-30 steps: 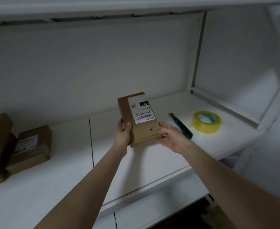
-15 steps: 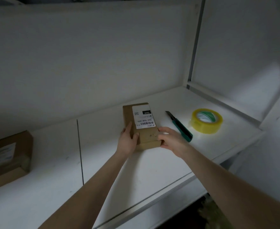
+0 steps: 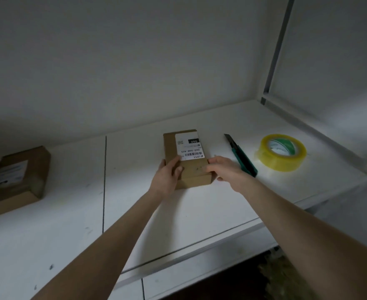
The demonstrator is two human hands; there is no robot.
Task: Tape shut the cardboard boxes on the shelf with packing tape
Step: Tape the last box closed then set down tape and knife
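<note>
Box now flat on shelf | left hand, right hand grip its near end

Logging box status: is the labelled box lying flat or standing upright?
Flat: the labelled box rests on the shelf, label facing up.

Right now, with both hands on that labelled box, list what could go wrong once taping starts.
1. The green utility knife lies between the right hand and the yellow packing tape roll; reaching across could brush its dark tip.
2. Tape run over the small cardboard box may cover the barcode on its shipping label.
3. With one hand off, the box might slide on the white shelf.
</note>
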